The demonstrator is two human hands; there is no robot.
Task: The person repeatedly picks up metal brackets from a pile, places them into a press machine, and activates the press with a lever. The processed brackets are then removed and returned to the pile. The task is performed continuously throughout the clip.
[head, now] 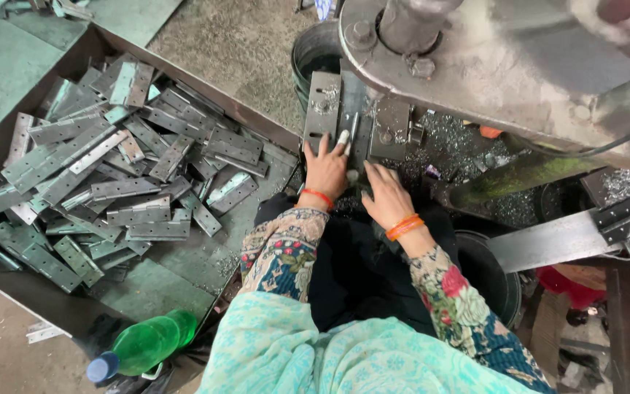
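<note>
Nearest the camera, a pale turquoise shawl [344,361] covers the person's lap, with floral sleeves running forward to both hands. Left hand [326,169] lies flat, fingers spread, its grip apart, on the grey metal die plate [322,109] of the press; one fingertip touches a narrow metal strip [349,128] standing in the central slot. Right hand [386,195] rests just beside it on the plate's near edge, fingers loosely curled; whether they pinch anything I cannot tell. Red and orange bangles sit at the wrists. Metal swarf [461,142] litters the press bed to the right. Left of the person, a shallow tray [154,288] holds a heap of hinge leaves [111,182]. One green plastic bottle [144,344] lies near the tray's front corner.
</note>
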